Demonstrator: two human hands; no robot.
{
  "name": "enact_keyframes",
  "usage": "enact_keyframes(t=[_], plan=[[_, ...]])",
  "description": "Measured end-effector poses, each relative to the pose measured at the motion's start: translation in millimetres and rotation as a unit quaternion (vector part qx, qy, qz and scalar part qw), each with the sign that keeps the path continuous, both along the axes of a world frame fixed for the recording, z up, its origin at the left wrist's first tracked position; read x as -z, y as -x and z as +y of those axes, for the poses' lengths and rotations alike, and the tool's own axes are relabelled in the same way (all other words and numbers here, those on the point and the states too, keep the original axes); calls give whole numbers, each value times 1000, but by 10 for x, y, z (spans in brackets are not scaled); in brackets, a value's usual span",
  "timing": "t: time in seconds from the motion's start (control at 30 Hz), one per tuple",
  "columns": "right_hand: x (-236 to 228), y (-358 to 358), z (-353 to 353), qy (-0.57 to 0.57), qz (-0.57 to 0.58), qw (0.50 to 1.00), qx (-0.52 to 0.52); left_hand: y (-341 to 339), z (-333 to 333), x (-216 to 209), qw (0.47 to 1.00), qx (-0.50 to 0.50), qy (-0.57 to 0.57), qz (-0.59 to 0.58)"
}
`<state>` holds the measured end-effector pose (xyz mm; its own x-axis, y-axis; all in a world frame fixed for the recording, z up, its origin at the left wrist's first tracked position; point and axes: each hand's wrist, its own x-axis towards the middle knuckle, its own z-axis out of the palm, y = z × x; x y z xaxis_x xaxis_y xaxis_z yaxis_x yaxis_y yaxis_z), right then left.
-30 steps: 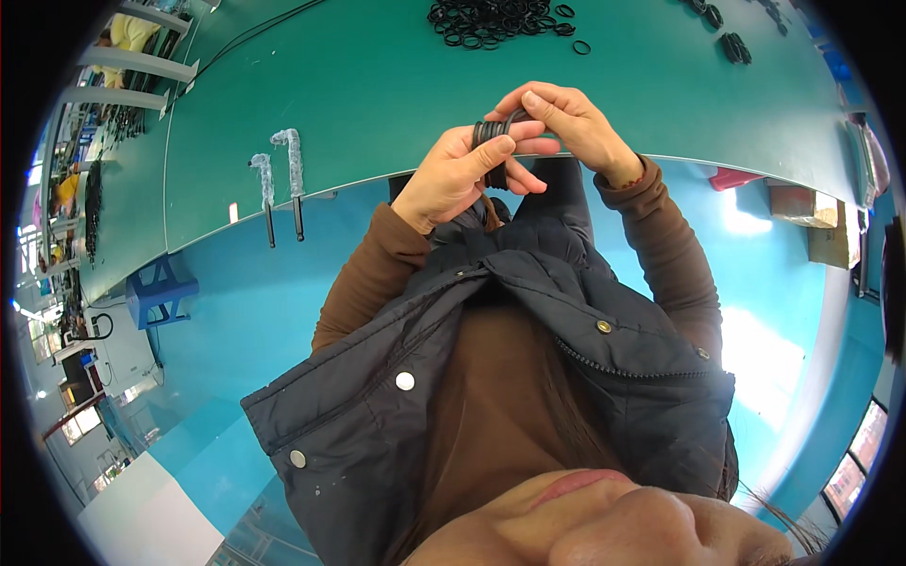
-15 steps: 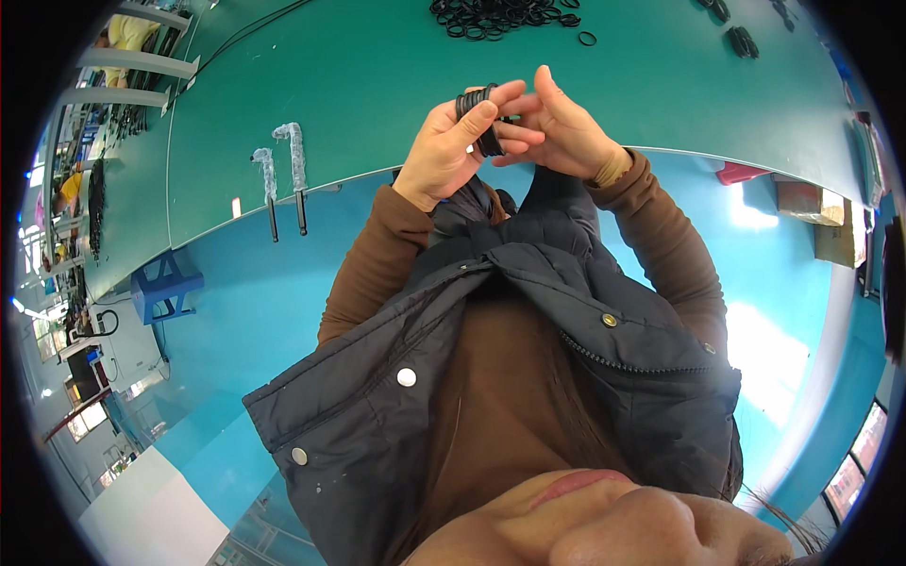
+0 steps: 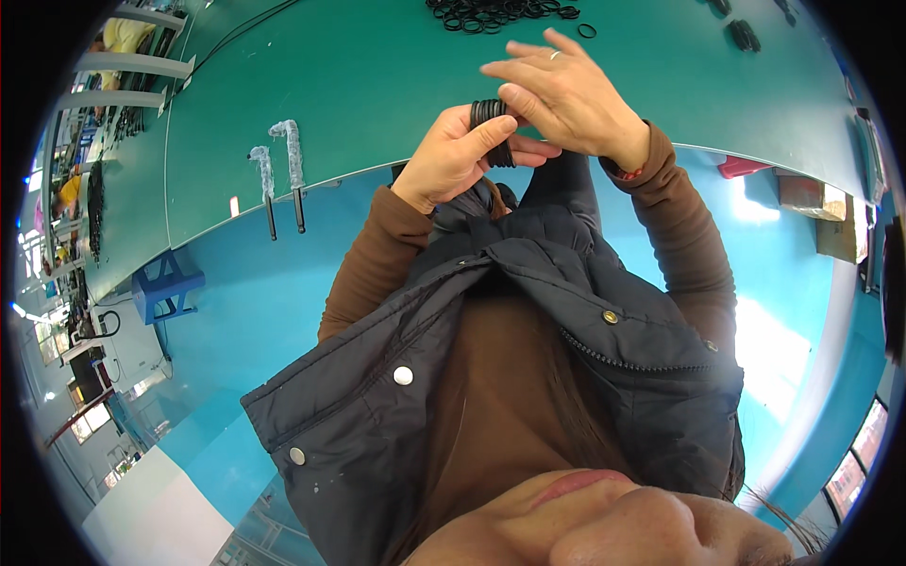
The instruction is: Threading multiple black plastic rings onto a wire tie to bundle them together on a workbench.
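Observation:
A stack of black rubber rings [image 3: 490, 115] is looped around the fingers of my left hand [image 3: 445, 162], and the thumb presses against the stack. Just above and to the right, my right hand [image 3: 583, 106] has its fingers stretched out and apart. Its thumb comes close to the fingertips of the left hand; whether they touch I cannot tell. Beyond both hands, at the far edge of the view, lies a heap of similar black rings [image 3: 491, 15]. One loose ring [image 3: 586, 31] sits apart from it on the right.
Two L-shaped tools [image 3: 293, 160] partly wrapped in clear plastic stick out over the near edge of the green table [image 3: 368, 80]. A black bundle [image 3: 744, 36] lies at the far right. On the blue floor stand a blue stool [image 3: 168, 291] and cardboard boxes [image 3: 812, 200].
My right hand has moved up and turned from palm showing to back showing, fingers now pointing left. My left hand has shifted slightly, the rings still around its fingers.

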<state>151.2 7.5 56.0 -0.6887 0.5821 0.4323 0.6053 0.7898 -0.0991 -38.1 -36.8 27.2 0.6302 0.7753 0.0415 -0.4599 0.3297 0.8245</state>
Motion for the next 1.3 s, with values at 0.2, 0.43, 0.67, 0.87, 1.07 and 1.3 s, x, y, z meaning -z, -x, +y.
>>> enact_keyframes(t=[0.2, 0.43, 0.67, 0.87, 1.07, 1.3], plan=[[28, 66, -15, 597, 255, 757, -76, -8, 0, -39, 999, -2, -37, 32], [146, 127, 35, 779, 417, 391, -258, 76, 80, 65, 999, 12, -35, -14], [81, 103, 21, 720, 446, 517, -128, 49, 122, 56, 998, -13, -3, -66], [25, 103, 149, 709, 442, 542, -95, 33, 95, 73, 998, -47, -20, -33], [90, 22, 261, 561, 275, 765, -158, 46, 96, 32, 1000, 4, 0, -23], [35, 33, 207, 484, 256, 830, -112, 70, 97, 34, 1000, 13, -6, 0]])
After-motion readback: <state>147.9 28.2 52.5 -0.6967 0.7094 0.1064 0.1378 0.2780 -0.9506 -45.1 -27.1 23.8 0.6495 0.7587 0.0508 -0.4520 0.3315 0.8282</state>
